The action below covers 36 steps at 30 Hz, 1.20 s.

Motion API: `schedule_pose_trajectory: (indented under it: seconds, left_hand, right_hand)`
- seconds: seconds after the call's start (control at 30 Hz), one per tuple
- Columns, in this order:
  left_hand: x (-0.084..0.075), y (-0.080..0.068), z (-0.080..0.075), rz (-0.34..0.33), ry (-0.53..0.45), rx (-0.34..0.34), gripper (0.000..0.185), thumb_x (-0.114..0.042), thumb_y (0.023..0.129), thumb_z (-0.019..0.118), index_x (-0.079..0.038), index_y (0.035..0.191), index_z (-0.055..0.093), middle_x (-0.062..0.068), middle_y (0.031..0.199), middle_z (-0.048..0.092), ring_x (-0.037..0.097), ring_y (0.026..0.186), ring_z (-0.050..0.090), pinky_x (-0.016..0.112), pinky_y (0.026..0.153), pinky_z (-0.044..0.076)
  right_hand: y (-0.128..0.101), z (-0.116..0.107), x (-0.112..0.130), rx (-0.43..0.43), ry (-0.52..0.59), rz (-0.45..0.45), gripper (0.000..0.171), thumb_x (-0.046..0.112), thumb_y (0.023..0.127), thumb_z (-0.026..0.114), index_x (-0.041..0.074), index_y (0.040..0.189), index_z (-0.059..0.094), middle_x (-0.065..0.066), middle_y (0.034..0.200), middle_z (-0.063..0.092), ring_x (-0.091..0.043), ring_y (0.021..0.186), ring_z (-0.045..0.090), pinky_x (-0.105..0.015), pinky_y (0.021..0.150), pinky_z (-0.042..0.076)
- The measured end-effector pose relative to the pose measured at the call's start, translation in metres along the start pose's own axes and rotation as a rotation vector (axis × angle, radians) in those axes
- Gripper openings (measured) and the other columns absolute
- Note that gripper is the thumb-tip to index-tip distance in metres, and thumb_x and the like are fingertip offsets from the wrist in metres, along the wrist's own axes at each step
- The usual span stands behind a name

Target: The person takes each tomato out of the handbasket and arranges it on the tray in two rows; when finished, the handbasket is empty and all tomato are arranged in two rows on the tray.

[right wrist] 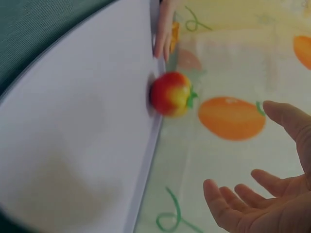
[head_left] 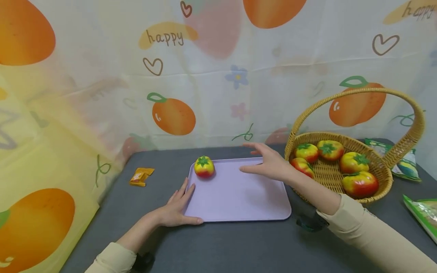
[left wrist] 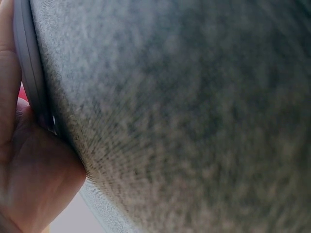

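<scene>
Packet: a small orange packet [head_left: 141, 176] is seen lying on the grey table [head_left: 239, 242], well left of the tray; its print cannot be read.
Left hand: the left hand [head_left: 179, 206] is laid flat at the tray's near left corner, fingers straight along the left edge and the thumb along the front edge; nothing is gripped. In the left wrist view only the palm [left wrist: 29, 179] and blurred cloth are made out.
Tray: the lilac tray [head_left: 239, 197] is set flat on the table, between the hands.
Tomato: one toy tomato [head_left: 204, 167] is placed upright in the tray's far left corner, apart from both hands.
Right hand: the right hand [head_left: 269, 163] is held open above the tray's far right part, fingers spread, empty.
Basket: a wicker basket [head_left: 384, 182] with five more tomatoes is found just right of the tray; one is partly hidden by the wrist.
Bags: green bags [head_left: 423, 212] are cut off at the right edge.
</scene>
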<state>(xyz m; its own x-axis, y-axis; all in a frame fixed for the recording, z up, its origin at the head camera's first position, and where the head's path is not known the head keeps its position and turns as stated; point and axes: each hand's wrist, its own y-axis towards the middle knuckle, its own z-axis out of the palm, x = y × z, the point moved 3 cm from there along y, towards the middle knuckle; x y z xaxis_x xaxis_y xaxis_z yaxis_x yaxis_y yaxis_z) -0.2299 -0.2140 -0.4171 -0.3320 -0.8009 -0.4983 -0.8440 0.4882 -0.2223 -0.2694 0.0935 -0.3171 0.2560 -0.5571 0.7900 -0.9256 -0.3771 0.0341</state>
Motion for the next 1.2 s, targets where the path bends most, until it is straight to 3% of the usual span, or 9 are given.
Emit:
schedule_pose_trajectory:
  seconds: [0.2,0.37,0.57,0.7,0.83,1.2]
  left_hand:
    - [0.003,-0.003,0.000,0.000,0.009,-0.017,0.112,-0.061,0.071,0.066,-0.007,0.148,0.006,0.014,0.151,-0.016,0.034,0.138,-0.001,0.055,0.107,0.002]
    - [0.006,-0.004,-0.003,-0.009,0.007,-0.023,0.112,-0.061,0.071,0.067,-0.007,0.148,0.005,0.014,0.151,-0.017,0.035,0.138,-0.002,0.057,0.106,0.001]
    - [0.008,-0.003,-0.005,-0.009,0.011,-0.031,0.112,-0.060,0.071,0.067,-0.008,0.148,0.005,0.014,0.151,-0.017,0.036,0.137,-0.001,0.057,0.106,0.001]
    - [0.009,-0.003,-0.004,-0.019,0.003,-0.018,0.111,-0.060,0.071,0.067,-0.009,0.148,0.005,0.014,0.151,-0.018,0.036,0.137,-0.002,0.057,0.106,0.001]
    - [0.008,-0.003,-0.001,-0.029,-0.020,0.001,0.111,-0.060,0.072,0.067,-0.010,0.149,0.004,0.013,0.151,-0.019,0.036,0.137,-0.003,0.058,0.105,0.000]
    - [0.003,0.001,0.003,-0.013,-0.014,0.013,0.110,-0.060,0.073,0.066,-0.010,0.149,0.004,0.013,0.151,-0.019,0.035,0.138,-0.004,0.057,0.106,-0.001]
  right_hand:
    - [-0.024,-0.030,-0.010,-0.039,0.002,-0.035,0.059,0.046,0.076,0.071,0.025,0.128,0.050,0.001,0.133,0.046,-0.022,0.118,0.048,-0.042,0.087,0.046]
    - [-0.045,-0.057,-0.020,-0.114,-0.070,-0.029,0.043,0.050,0.079,0.066,0.027,0.115,0.060,0.001,0.114,0.060,-0.020,0.102,0.056,-0.038,0.079,0.048]
    - [-0.060,-0.085,-0.046,-0.184,-0.150,0.029,0.044,0.048,0.083,0.063,0.019,0.116,0.061,-0.006,0.113,0.060,-0.024,0.101,0.056,-0.042,0.080,0.047]
    - [-0.065,-0.093,-0.066,-0.165,-0.209,0.071,0.051,0.047,0.084,0.062,0.014,0.122,0.056,-0.013,0.117,0.058,-0.030,0.104,0.054,-0.047,0.083,0.045]
    - [-0.067,-0.095,-0.081,-0.121,-0.199,0.118,0.058,0.049,0.084,0.061,0.010,0.126,0.052,-0.017,0.119,0.056,-0.035,0.108,0.051,-0.052,0.086,0.042]
    - [-0.070,-0.093,-0.105,-0.026,-0.109,0.224,0.070,0.050,0.084,0.060,0.002,0.132,0.043,-0.020,0.126,0.049,-0.037,0.114,0.047,-0.047,0.088,0.044]
